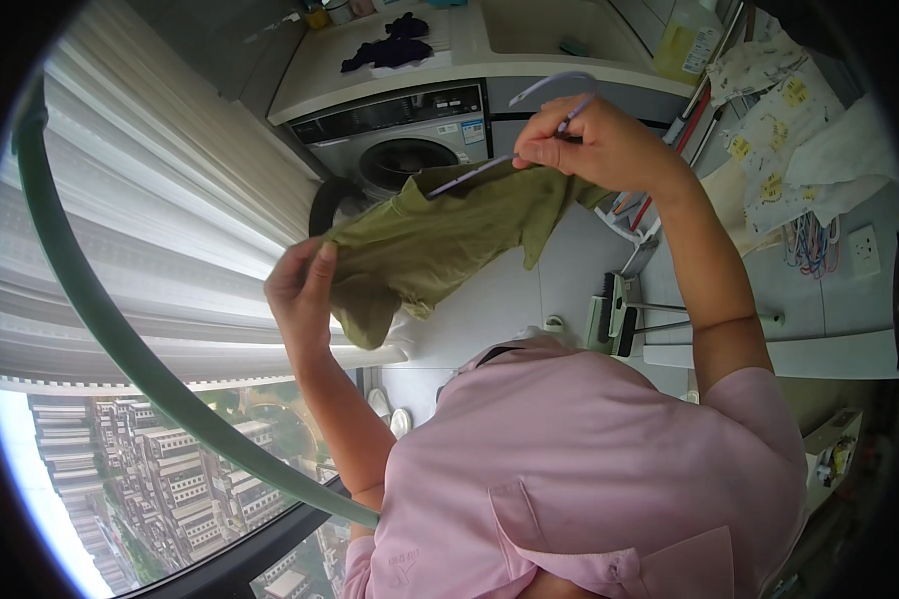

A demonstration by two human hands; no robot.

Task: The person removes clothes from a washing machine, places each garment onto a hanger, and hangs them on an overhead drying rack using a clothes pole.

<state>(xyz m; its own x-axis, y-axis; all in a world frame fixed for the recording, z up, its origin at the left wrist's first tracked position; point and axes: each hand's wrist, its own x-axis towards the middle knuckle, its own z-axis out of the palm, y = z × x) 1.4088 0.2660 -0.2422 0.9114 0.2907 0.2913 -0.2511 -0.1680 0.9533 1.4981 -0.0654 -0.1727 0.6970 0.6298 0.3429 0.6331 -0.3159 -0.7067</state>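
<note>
An olive-green shirt (459,232) is stretched in the air in front of me, its lower edge hanging loose. My left hand (302,290) is closed, pinching the shirt's left end between thumb and fingers. Higher up on the right, my right hand (604,145) is closed around a thin lavender clothes hanger (469,176). One arm of the hanger slants down to the shirt's upper edge, and its hook curves above my right hand. The shirt passes just below my right fingers; whether they also grip the cloth cannot be made out.
A front-loading washing machine (400,140) stands under a counter with a sink (559,28) and dark cloths (390,52). White curtains (170,200) and a curved green pole (120,329) are at left. A broom and dustpan (614,311) and hanging cloths (779,140) are at right.
</note>
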